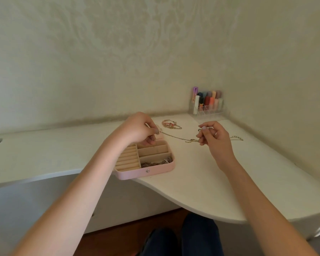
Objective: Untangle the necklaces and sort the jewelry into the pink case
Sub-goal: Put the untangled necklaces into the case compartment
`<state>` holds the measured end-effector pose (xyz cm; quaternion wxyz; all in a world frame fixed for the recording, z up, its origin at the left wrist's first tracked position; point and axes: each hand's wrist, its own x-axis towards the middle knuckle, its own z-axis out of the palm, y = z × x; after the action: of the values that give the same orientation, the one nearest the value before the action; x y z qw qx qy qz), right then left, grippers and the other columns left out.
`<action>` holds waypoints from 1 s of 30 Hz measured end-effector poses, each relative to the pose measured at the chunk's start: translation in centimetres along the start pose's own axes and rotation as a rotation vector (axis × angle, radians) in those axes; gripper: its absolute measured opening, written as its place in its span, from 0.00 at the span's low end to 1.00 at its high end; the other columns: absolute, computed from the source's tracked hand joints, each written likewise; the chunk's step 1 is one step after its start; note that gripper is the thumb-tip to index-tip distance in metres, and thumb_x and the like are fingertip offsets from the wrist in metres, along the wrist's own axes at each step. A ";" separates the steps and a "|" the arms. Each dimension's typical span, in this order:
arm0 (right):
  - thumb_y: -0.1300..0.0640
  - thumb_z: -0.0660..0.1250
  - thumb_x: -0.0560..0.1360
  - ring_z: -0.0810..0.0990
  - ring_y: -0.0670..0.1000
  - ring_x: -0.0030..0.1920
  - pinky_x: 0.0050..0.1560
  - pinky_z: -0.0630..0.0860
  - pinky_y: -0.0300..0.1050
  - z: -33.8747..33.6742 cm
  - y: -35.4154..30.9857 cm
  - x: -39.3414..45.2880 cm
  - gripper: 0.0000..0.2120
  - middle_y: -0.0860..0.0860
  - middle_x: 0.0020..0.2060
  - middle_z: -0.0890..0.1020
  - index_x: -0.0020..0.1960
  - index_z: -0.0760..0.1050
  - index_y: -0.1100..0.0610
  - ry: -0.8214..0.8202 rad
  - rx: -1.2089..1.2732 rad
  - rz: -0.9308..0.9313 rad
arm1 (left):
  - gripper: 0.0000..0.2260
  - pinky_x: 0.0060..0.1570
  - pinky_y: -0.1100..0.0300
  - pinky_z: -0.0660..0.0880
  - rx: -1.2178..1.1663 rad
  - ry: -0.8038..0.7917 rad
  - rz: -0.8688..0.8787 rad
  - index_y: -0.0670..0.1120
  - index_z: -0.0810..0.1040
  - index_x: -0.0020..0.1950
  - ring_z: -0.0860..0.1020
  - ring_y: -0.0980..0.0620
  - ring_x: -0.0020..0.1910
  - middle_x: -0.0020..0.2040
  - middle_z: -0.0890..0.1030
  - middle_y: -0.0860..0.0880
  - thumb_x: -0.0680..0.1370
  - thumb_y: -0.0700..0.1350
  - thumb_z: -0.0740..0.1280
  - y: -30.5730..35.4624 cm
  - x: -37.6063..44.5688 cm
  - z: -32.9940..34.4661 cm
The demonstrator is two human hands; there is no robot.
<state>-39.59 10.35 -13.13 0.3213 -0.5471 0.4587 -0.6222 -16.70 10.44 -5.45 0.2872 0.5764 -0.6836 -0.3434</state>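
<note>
Left hand (137, 129): above the far edge of the pink case (146, 171), fingers pinching one end of a gold necklace (175, 137).
Right hand (213, 136): pinching the chain's other end — strung between both hands.
Pink case: open at the desk's (192, 182) near edge — jewelry in its front compartment.
Bracelets (171, 124): near the back edge.

A: Light soft, even, warm-greenish cast. Source cannot be told.

B: Shadows?

A: Faint ones. Weak shade under the left hand (140, 129) onto the pink case (146, 171); dark below the desk (201, 178) edge, near the floor.

B: Glare?

A: None on the desk; a small glint on the case's snap.

B: Sharpness?

A: Soft overall. Markers (209, 100) far right blurred, wallpaper (137, 52) pattern smeared. Wide-angle bend: desk edge curves, forearms stretch toward the near corners.
</note>
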 end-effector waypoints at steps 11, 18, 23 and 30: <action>0.64 0.59 0.80 0.76 0.45 0.30 0.34 0.76 0.37 1.5 -1.9 -0.9 0.06 0.54 0.33 0.79 0.52 0.75 0.63 -0.021 0.084 0.004 | 0.05 0.24 0.66 0.74 0.274 -0.130 -0.085 0.44 0.79 0.40 0.80 0.57 0.30 0.33 0.82 0.48 0.76 0.40 0.68 -2.1 -1.3 0.0; 0.65 0.59 0.79 0.78 0.47 0.31 0.35 0.76 0.38 4.7 -4.8 -1.8 0.06 0.53 0.33 0.80 0.49 0.75 0.60 -0.169 0.161 -0.044 | 0.05 0.29 0.64 0.77 0.233 -0.127 -0.079 0.49 0.81 0.44 0.82 0.50 0.40 0.45 0.84 0.45 0.73 0.39 0.70 -1.7 -1.5 0.0; 0.66 0.58 0.80 0.78 0.49 0.33 0.36 0.77 0.40 6.9 -7.0 -1.5 0.07 0.54 0.33 0.79 0.49 0.74 0.60 -0.269 0.243 -0.105 | 0.14 0.35 0.66 0.77 -0.075 -0.205 0.018 0.47 0.78 0.57 0.81 0.58 0.44 0.47 0.83 0.52 0.72 0.41 0.73 -1.1 -1.9 0.8; 0.63 0.62 0.79 0.80 0.47 0.39 0.40 0.76 0.37 6.9 -6.5 -1.1 0.07 0.51 0.39 0.83 0.53 0.78 0.59 -0.332 -0.036 0.005 | 0.02 0.32 0.70 0.71 -0.078 -0.044 0.011 0.46 0.82 0.42 0.79 0.61 0.31 0.30 0.83 0.53 0.71 0.40 0.73 -2.5 -1.9 0.0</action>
<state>-32.01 12.29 -7.66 0.3843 -0.6468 0.4116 -0.5144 -14.91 12.07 -7.48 0.2964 0.5533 -0.6790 -0.3807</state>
